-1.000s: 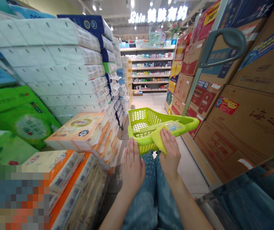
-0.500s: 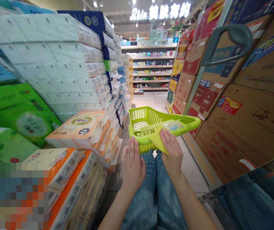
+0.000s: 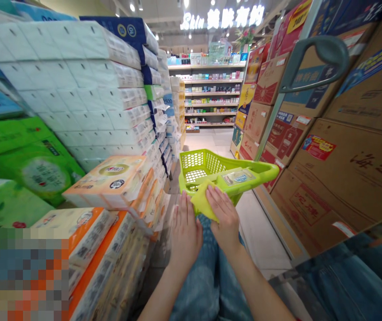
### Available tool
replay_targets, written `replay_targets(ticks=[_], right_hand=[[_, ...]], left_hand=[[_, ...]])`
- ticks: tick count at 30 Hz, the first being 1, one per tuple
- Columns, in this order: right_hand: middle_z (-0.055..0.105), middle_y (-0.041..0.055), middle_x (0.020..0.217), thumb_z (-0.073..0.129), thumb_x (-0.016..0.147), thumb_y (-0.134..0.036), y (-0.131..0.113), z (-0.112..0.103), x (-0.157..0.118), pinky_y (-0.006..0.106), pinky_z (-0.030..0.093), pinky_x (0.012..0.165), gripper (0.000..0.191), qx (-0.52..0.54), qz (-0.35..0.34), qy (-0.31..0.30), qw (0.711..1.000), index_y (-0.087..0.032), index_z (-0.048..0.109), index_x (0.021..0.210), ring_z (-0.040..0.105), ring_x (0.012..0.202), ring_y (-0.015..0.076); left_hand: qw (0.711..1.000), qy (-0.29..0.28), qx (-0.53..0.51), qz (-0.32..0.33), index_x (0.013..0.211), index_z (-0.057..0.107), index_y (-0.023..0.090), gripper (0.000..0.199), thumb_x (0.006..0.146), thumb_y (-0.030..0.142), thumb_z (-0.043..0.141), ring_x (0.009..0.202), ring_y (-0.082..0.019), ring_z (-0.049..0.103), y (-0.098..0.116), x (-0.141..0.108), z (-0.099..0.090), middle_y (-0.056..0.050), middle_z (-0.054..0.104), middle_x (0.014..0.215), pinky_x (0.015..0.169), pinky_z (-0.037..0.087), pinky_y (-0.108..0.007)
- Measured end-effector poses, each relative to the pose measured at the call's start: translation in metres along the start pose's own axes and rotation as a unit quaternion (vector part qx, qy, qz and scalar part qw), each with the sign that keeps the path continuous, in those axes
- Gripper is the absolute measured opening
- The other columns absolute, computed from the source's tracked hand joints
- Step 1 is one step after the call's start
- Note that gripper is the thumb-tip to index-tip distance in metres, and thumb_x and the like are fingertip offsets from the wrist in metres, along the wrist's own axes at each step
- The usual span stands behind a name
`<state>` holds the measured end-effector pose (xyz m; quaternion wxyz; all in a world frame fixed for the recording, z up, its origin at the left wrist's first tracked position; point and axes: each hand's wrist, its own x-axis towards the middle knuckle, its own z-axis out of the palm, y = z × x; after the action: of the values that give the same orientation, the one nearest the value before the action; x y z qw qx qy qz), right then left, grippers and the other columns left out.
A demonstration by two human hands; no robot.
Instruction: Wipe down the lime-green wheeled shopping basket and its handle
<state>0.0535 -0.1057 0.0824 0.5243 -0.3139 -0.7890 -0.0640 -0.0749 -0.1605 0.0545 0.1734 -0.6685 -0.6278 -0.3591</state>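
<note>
A lime-green plastic shopping basket (image 3: 204, 167) sits in front of me, resting on my blue-jeaned lap (image 3: 207, 281), with its long handle stretching to the right. My right hand (image 3: 222, 218) presses a yellow-green cloth (image 3: 201, 203) onto the basket's near rim. My left hand (image 3: 184, 232) stands flat, fingers together, its fingertips touching the cloth's left edge. A small clear packet with a blue label (image 3: 239, 177) lies along the handle. The basket's inside holds nothing I can make out.
Stacked packs of tissue (image 3: 87, 84) tower along the left, with orange-banded packs close by. Cardboard cartons (image 3: 341, 178) line the right. A grey handle (image 3: 314, 58) juts out at upper right. A tiled aisle leads to shelves (image 3: 211, 93).
My right hand and the cloth have slid left along the basket's rim, closer to my left hand. The basket has turned slightly, and more of the packet now shows.
</note>
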Motion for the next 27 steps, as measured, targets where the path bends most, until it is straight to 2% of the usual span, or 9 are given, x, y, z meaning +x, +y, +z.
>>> replay_targets(ticks=[3,6,9,12,15,17,19,24,27], right_hand=[[0.054,0.0055,0.147,0.035,0.074,0.002,0.027,-0.015,-0.002,0.047,0.034,0.12,0.081,-0.032,0.062,0.044,0.997,-0.025,0.042,0.151,0.042,0.143,0.0193],[0.05,0.0054,0.151,0.035,0.071,0.001,0.033,-0.017,-0.001,0.05,0.031,0.121,0.085,-0.049,0.115,0.076,0.989,-0.024,0.04,0.152,0.037,0.146,0.0205],[0.05,0.0058,0.15,0.035,0.071,0.001,0.011,-0.003,0.0,0.049,0.033,0.121,0.084,-0.039,0.105,0.069,0.991,-0.022,0.04,0.152,0.038,0.146,0.02],[0.055,0.0061,0.147,0.036,0.074,0.0,-0.021,0.014,0.002,0.043,0.035,0.12,0.078,0.0,0.071,0.032,0.997,-0.021,0.045,0.149,0.042,0.143,0.0185],[0.058,0.0055,0.143,0.038,0.078,-0.001,-0.033,0.02,0.003,0.039,0.037,0.119,0.073,0.033,0.027,0.004,0.999,-0.021,0.048,0.147,0.046,0.14,0.0169],[0.06,0.005,0.141,0.037,0.078,-0.001,-0.025,0.016,0.001,0.039,0.036,0.119,0.073,0.029,-0.004,-0.004,1.0,-0.022,0.049,0.146,0.047,0.139,0.0163],[0.06,0.0054,0.141,0.037,0.077,0.0,-0.007,0.006,-0.001,0.041,0.032,0.12,0.075,0.009,-0.007,-0.003,1.0,-0.023,0.048,0.147,0.047,0.139,0.0167],[0.055,0.0065,0.146,0.037,0.075,0.0,0.037,-0.014,-0.005,0.05,0.026,0.121,0.077,-0.05,0.089,0.07,0.992,-0.024,0.047,0.147,0.044,0.142,0.0198],[0.051,0.0077,0.149,0.036,0.074,-0.001,0.032,-0.01,-0.005,0.051,0.027,0.121,0.079,-0.05,0.126,0.097,0.986,-0.022,0.044,0.149,0.039,0.145,0.0209]], left_hand=[[1.0,0.003,0.017,-0.001,0.158,0.0,0.01,0.079,0.093,0.015,0.044,0.152,-0.029,0.02,0.003,0.001,-0.002,-0.022,0.022,0.163,0.118,0.034,-0.052],[1.0,0.008,0.019,-0.005,0.158,0.0,0.01,0.078,0.094,0.015,0.044,0.152,-0.029,0.02,0.006,0.002,-0.003,-0.022,0.023,0.163,0.118,0.034,-0.052],[1.0,0.009,0.006,-0.009,0.158,-0.001,0.011,0.078,0.094,0.016,0.044,0.152,-0.03,0.02,0.006,0.001,-0.002,-0.023,0.021,0.163,0.117,0.035,-0.054],[1.0,0.011,-0.003,0.001,0.158,-0.001,0.012,0.08,0.092,0.013,0.044,0.151,-0.031,0.022,0.001,-0.002,0.002,-0.024,0.022,0.162,0.116,0.037,-0.056],[1.0,0.018,-0.005,0.023,0.159,0.002,0.016,0.081,0.091,0.012,0.044,0.15,-0.031,0.026,-0.003,-0.004,0.004,-0.022,0.027,0.161,0.115,0.038,-0.056],[1.0,0.008,0.0,0.019,0.159,0.003,0.014,0.08,0.091,0.012,0.045,0.151,-0.032,0.024,-0.003,-0.003,0.003,-0.022,0.026,0.161,0.116,0.037,-0.056],[1.0,-0.003,0.008,0.003,0.159,0.002,0.011,0.08,0.091,0.013,0.045,0.152,-0.031,0.02,0.0,-0.001,0.0,-0.023,0.023,0.162,0.117,0.035,-0.055],[1.0,0.001,0.01,-0.009,0.158,-0.001,0.012,0.079,0.093,0.014,0.043,0.153,-0.028,0.019,0.006,0.003,-0.004,-0.021,0.021,0.164,0.118,0.034,-0.051],[1.0,0.005,0.007,-0.016,0.158,-0.001,0.012,0.079,0.093,0.014,0.043,0.153,-0.029,0.018,0.008,0.003,-0.002,-0.022,0.021,0.163,0.117,0.034,-0.052]])
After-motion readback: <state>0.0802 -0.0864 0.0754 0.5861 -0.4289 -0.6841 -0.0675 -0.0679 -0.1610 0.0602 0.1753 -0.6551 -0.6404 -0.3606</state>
